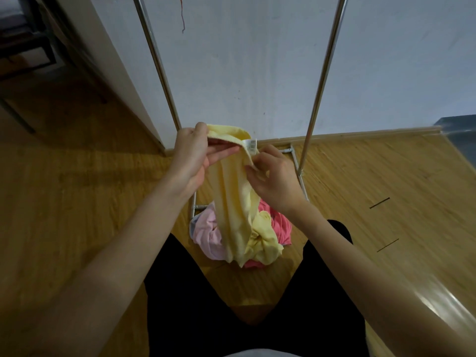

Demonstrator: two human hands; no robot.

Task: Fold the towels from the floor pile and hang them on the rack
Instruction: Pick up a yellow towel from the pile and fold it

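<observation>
Two rack poles [159, 70] stood far left and far right with open room between them before the wall [244, 60], while the towel pile [262, 233] and rack base [300, 173] blocked the floor [77, 189] near the legs [180, 292].

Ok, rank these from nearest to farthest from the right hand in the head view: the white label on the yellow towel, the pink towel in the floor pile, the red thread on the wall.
From the right hand:
1. White label, just above its fingertips on the held yellow towel.
2. Pink towel, below and left, on the floor.
3. Red thread, high on the wall, top of view.
</observation>
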